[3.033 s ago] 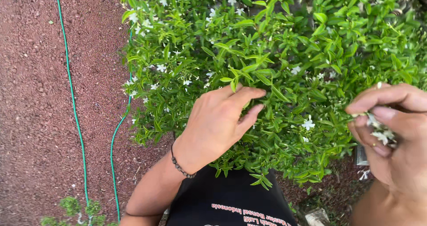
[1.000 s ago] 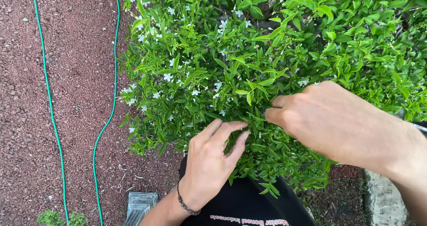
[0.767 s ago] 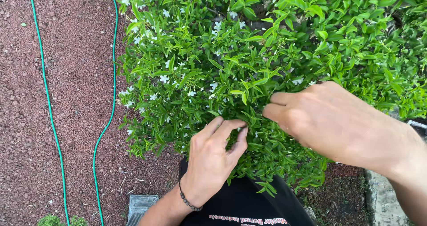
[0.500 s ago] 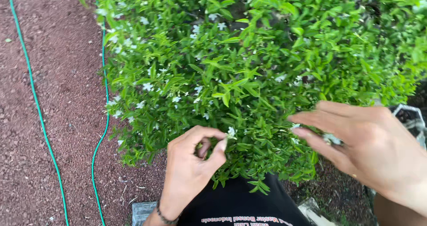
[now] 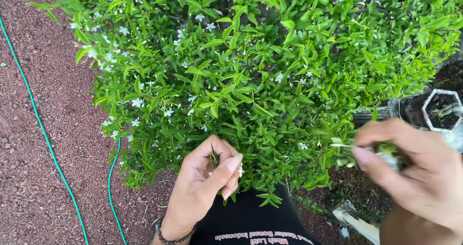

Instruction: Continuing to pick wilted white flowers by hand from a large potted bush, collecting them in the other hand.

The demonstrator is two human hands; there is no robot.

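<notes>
The left hand (image 5: pixel 205 185) pinches something small, not clear what, at the near lower edge of the flowering bush (image 5: pixel 251 81), while the blurred right hand (image 5: pixel 415 172), farther right, closes on picked white flowers (image 5: pixel 386 151).

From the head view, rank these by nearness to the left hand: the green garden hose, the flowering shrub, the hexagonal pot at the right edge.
1. flowering shrub: touching; the left hand pinches into its lower leaves.
2. green garden hose: on the red gravel, just left of the wrist.
3. hexagonal pot: far right edge, beyond the right hand.
</notes>
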